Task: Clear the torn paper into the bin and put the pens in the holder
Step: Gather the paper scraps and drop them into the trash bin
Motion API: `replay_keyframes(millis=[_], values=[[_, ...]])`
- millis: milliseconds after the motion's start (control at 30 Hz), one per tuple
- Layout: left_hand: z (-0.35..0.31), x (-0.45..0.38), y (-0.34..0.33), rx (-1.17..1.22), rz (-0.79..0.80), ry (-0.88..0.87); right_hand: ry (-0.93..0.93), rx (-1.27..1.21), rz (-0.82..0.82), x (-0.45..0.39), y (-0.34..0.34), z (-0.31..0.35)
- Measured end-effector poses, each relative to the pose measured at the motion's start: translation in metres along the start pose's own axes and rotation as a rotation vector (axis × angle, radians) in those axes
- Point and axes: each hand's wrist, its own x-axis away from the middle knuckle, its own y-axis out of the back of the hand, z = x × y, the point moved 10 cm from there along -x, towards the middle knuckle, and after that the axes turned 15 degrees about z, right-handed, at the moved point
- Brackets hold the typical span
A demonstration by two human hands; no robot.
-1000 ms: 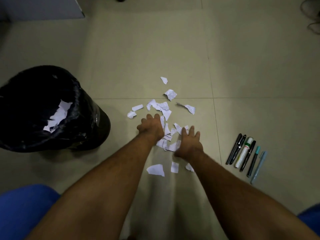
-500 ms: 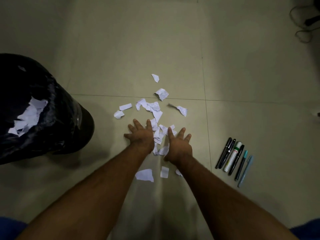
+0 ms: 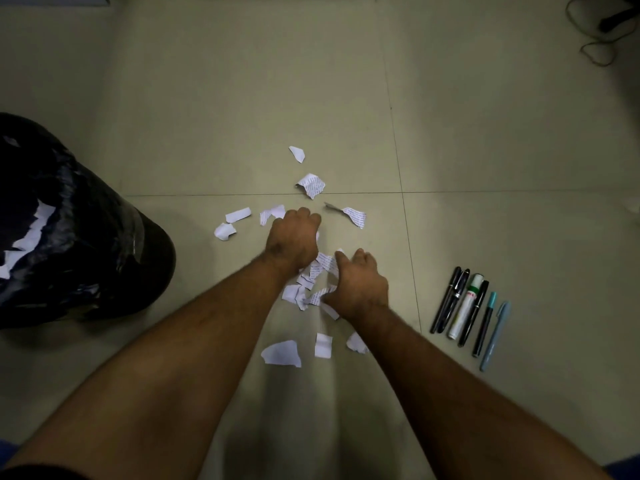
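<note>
Torn white paper scraps point(image 3: 313, 271) lie scattered on the tiled floor in front of me. My left hand point(image 3: 294, 237) is on the far part of the pile, its fingers curled down over scraps. My right hand point(image 3: 360, 282) is on the near right part, fingers and thumb curled round scraps. Loose pieces lie beyond the hands point(image 3: 311, 184) and nearer me point(image 3: 281, 353). Several pens and a white marker point(image 3: 465, 308) lie side by side on the floor to the right. A bin with a black liner point(image 3: 104, 244) stands at the left with paper point(image 3: 31, 233) inside. No pen holder is in view.
A dark cable point(image 3: 597, 46) loops on the floor at the far right corner. Tile joints cross just beyond the paper. My two forearms reach in from the bottom of the view.
Both hands went from flat with spread fingers to curled over the scraps. The left hand moved farther out over the pile, and scraps have been drawn together between the hands.
</note>
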Motion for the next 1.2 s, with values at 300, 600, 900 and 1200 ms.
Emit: replay_keyframes(millis=[300,600,900,1200], values=[[0.022,-0.052,0.047,0.091,-0.106,0.105,-0.078,-0.055,0.133,-0.020,0.003,-0.015],[-0.022,0.005,0.008,-0.010,-0.248,-0.125,-0.075,-0.059,0.127,-0.016,0.003,-0.015],[0.032,-0.094,0.039,0.080,-0.045,0.113,-0.096,-0.010,0.142,-0.026,-0.001,-0.016],[-0.011,0.059,-0.019,0.171,-0.319,-0.069,-0.076,-0.055,0.124,-0.017,0.004,-0.016]])
